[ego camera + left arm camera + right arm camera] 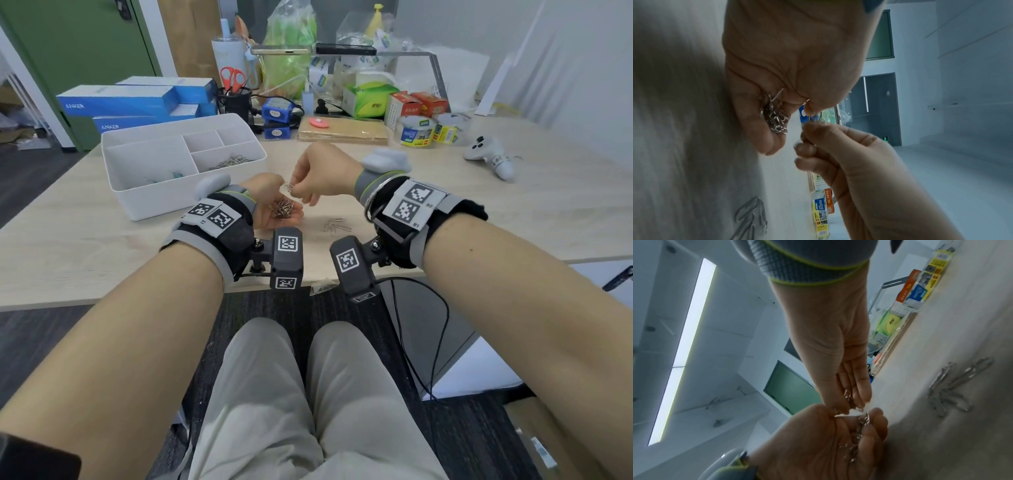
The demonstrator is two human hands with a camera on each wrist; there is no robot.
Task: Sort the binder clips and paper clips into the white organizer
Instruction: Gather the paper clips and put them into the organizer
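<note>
Silver paper clips (pixel 283 209), white organizer (pixel 164 192), pale wood-grain table (pixel 513 219), red-handled scissors (pixel 232 78).

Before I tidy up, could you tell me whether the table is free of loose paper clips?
No, a few paper clips lie on the table.

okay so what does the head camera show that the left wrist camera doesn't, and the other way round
Only the head view shows the white organizer, with paper clips in its near right compartment and something teal in the long left one, plus the scissors and the game controller.

Only the left wrist view shows the left palm from below, its fingers curled under the clips, and a green exit sign in the room beyond.

Both show the left hand cupping clips, the right hand pinching more above it, and loose clips on the table.
</note>
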